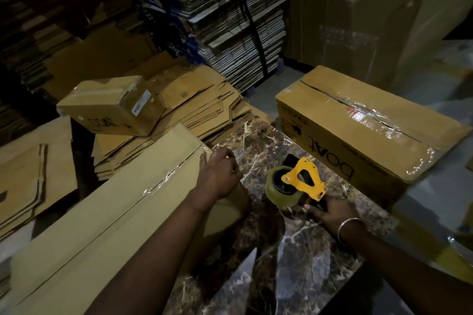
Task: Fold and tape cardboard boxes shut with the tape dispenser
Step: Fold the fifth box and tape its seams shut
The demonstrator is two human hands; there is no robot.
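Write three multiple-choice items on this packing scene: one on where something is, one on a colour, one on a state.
1. Where does the tape dispenser rest?
A. on the marble table
B. on the small box
C. on the floor

2. What colour is the dispenser's frame?
A. red
B. yellow
C. blue

3. How is the seam of the long box under the left hand?
A. open, flaps up
B. covered with clear tape
C. stapled

Key: 1 A, it sits on the marble table, with the right hand at its handle. 2 B, the frame is yellow. 3 B, a glossy strip runs along the seam.
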